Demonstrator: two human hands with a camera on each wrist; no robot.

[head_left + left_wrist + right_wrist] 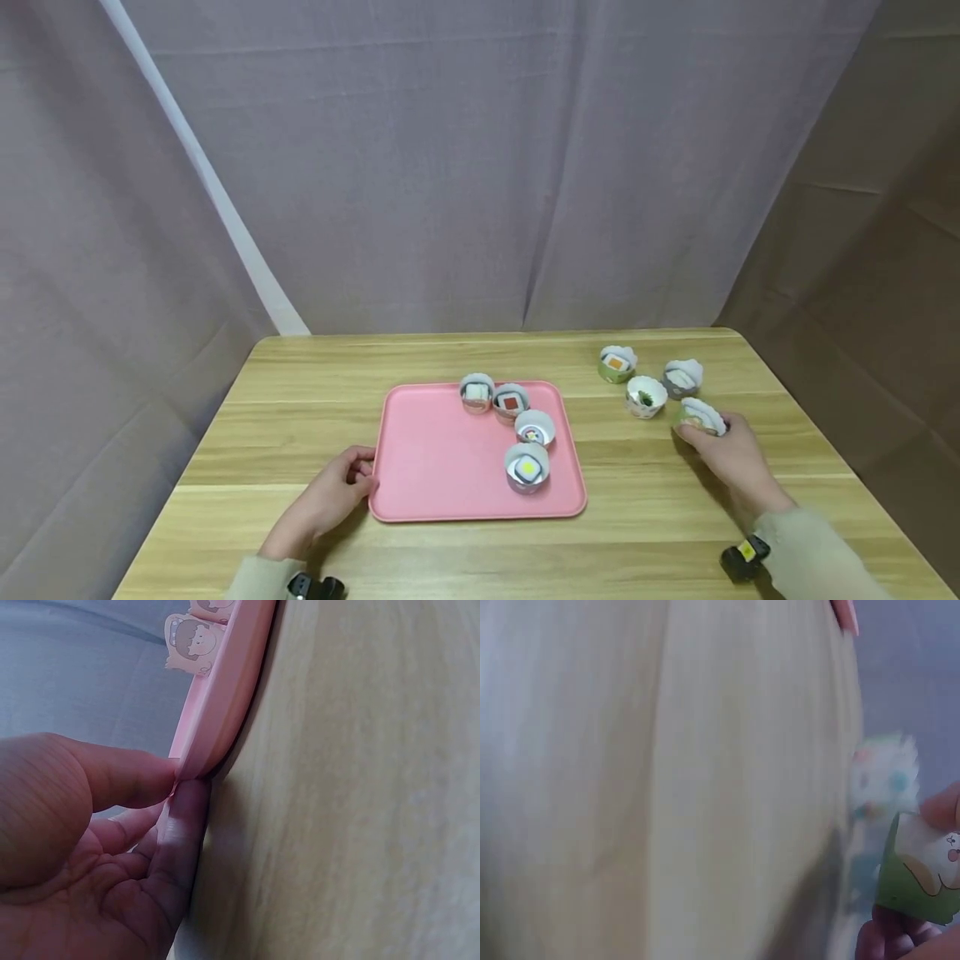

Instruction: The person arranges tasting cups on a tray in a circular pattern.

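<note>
My left hand [335, 493] pinches the left rim of a pink tray [442, 462], thumb above and a finger under the edge in the left wrist view. Along the tray's right half stand several small paper baking cups, among them one holding a white piece with a yellow centre [527, 469] and one with a dark red centre [511, 403]. My right hand [733, 458] holds a green paper baking cup [919, 866] with a cartoon print by its sides. In the head view, its scalloped rim is tilted and the fingers hide part of it.
Beyond my right hand, on the wooden table [300, 400], stand a green cup with an orange-centred piece [617, 365], a white cup with something green inside [646, 397] and a grey cup [682, 378]. Grey curtains [450, 167] hang behind the table's far edge.
</note>
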